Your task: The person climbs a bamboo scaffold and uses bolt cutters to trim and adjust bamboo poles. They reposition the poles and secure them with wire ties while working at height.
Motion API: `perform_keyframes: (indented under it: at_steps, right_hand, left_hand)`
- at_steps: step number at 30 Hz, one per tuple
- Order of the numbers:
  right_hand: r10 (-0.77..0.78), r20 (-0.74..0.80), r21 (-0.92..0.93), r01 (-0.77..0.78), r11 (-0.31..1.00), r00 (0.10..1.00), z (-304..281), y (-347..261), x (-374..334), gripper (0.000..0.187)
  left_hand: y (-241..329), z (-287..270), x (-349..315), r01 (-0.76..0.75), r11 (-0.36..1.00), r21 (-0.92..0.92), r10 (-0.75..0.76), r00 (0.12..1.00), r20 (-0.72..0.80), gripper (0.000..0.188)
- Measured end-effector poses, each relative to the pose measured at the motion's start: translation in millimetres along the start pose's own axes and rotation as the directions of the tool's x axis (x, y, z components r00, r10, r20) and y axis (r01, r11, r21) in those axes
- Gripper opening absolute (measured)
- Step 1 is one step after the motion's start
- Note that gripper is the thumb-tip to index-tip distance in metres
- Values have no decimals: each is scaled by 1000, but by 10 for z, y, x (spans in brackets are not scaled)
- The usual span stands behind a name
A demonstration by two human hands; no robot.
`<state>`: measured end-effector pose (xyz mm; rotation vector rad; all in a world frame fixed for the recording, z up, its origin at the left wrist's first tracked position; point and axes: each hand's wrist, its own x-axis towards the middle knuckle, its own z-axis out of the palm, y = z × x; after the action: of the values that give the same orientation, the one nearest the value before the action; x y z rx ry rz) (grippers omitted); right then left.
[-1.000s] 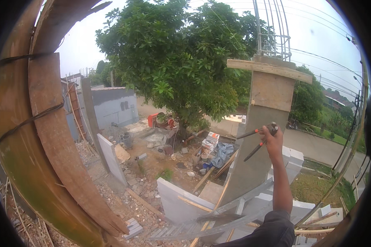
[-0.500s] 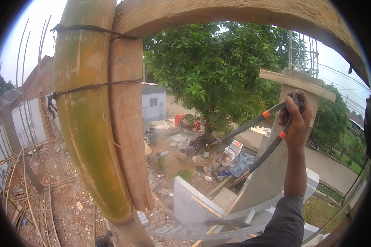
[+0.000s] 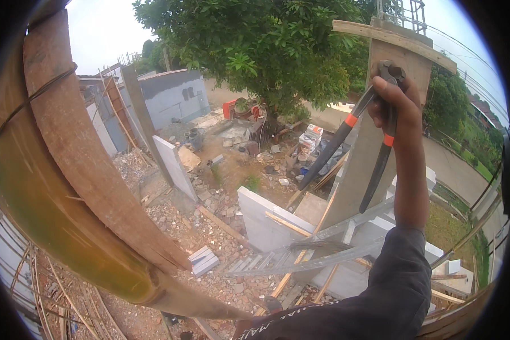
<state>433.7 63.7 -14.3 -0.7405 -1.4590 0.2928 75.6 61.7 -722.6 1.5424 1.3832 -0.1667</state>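
Observation:
My right hand (image 3: 401,107) is raised on the right side, its fingers wrapped round a pair of end-cutting pincers (image 3: 330,152). The jaws show above the thumb. Both dark handles, each with an orange band, hang down and stand apart. Behind the hand rises a grey concrete column (image 3: 351,181) with a wooden board (image 3: 394,44) across its top. On the left, a thick bamboo pole (image 3: 56,195) leans beside a wooden plank (image 3: 90,147), with dark wire round both. My left hand does not show.
Below lies rubble ground (image 3: 221,226) with pale wall panels (image 3: 266,218) and a grey ladder-like frame (image 3: 317,255). A leafy tree (image 3: 255,51), stacked bags (image 3: 310,139) and a low grey building (image 3: 175,93) stand farther off. A road (image 3: 459,170) runs along the right.
The view has shifted, so the bamboo pole and plank now sit farther left and more tilted. My right hand is slightly higher in view, and the pincers' handles hang more steeply and closer together.

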Motion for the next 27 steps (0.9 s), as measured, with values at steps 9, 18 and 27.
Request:
perform_keyframes:
  at_steps: [9,18,27]
  right_hand:
    - [467,734,-476,-116,872,494,518,1800,-1583,27]
    - [686,651,-429,-588,686,325,588,2054,-3039,20]
    - [661,550,-302,-616,727,511,174,1521,-2923,14]
  left_hand:
    - [-263,641,-747,79,970,-229,-119,979,-165,47]
    - [1377,-319,-1811,-86,860,-503,96,995,-6,21]
    - [2241,-403,-1968,74,918,-390,103,904,414,22]
